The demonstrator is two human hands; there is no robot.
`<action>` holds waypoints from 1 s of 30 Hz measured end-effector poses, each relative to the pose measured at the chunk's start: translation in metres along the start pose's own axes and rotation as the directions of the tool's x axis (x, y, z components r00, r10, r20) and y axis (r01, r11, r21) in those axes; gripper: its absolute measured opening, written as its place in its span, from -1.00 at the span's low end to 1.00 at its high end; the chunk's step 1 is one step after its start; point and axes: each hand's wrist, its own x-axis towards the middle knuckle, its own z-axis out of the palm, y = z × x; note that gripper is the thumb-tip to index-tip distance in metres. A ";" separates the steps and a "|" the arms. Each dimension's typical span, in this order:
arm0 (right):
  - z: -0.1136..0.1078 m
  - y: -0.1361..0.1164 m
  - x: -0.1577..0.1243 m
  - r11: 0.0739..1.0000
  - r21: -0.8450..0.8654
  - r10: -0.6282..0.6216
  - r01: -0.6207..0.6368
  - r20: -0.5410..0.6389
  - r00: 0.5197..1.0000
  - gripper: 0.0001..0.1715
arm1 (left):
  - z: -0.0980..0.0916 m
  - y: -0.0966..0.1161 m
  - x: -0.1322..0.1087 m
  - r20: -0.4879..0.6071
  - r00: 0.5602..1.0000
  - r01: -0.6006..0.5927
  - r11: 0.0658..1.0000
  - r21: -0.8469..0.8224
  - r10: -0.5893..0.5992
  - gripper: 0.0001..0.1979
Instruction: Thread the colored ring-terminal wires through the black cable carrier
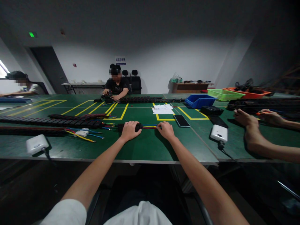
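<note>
My left hand (130, 130) is closed over a short black cable chain piece (120, 127) that lies on the green table (145, 147). From its right end run thin blue, yellow and red wires (149, 127). The fingertips of my right hand (166, 130) are pinched together at the far end of these wires. Left of the black piece, long black cable chains (70, 122) stretch across the table, with coloured wires and ring terminals (93, 141) at their ends. Beyond my right hand lies a smartphone (182, 121), near white papers (162, 109).
White devices with cords stand at the left (37, 144) and right (219, 133). A blue bin (200, 101), a green basket (225, 94) and an orange tray (259, 93) are further back. At right are another person's hands (249, 122); a co-worker (117, 82) sits opposite.
</note>
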 end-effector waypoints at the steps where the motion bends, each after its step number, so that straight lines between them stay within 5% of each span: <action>1: 0.000 0.000 0.000 1.000 -0.003 -0.003 0.003 -0.003 1.000 -0.79 | 0.000 0.000 0.000 0.001 1.000 0.000 1.000 -0.002 0.000 -0.60; 30: 0.009 -0.003 0.003 0.998 -0.053 0.024 -0.022 0.038 0.999 -0.67 | -0.001 0.000 0.001 0.004 1.000 -0.005 1.000 0.005 0.005 -0.61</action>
